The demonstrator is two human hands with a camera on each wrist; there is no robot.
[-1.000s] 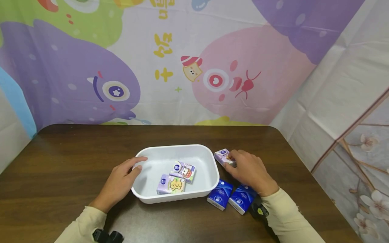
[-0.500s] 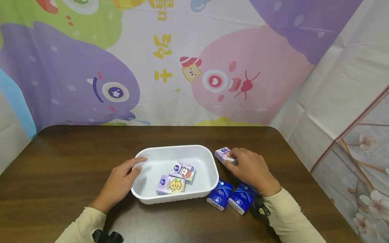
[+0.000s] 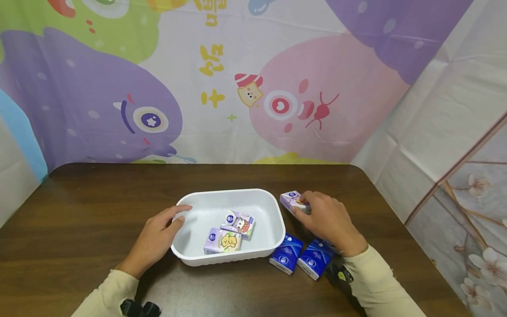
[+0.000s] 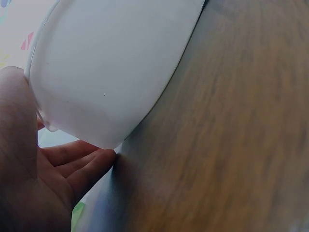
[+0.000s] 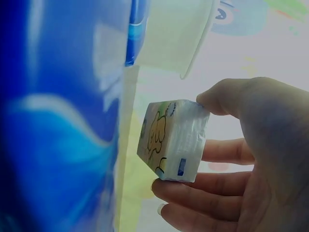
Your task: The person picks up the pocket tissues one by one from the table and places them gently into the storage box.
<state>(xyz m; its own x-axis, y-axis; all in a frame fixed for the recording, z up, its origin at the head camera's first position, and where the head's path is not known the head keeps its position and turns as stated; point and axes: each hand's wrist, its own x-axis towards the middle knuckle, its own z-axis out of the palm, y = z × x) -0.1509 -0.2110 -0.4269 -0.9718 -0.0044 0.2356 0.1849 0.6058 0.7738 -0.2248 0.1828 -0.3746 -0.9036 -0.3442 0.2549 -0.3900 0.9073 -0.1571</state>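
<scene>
My right hand [image 3: 326, 220] holds a small purple-and-white tissue pack [image 3: 290, 199] between thumb and fingers, just right of the white plastic tray [image 3: 277, 198]. In the right wrist view the pack [image 5: 171, 140] shows its cartoon face and a clear-wrapped end, with the thumb on one side and fingertips on the other. At the tray's left end my left hand [image 3: 154, 237] grips the rim, and in the left wrist view its fingers [image 4: 89, 169] bend against the outer wall. Inside the tray lie two similar tissue packs, one with a bunny [image 3: 239, 223], one with a yellow bear [image 3: 223, 241].
Two blue tissue packs, one nearer the tray [image 3: 287, 254] and one beneath my right wrist [image 3: 315, 259], lie on the brown wooden table [image 3: 99, 198]. A printed cartoon cloth [image 3: 222, 145] hangs behind the table, and a pale flowered sheet [image 3: 455, 198] hangs at the right.
My right hand has shifted slightly away from me and to the right with the tissue pack, and the pack has risen a little. The left hand and the tray stay put.
</scene>
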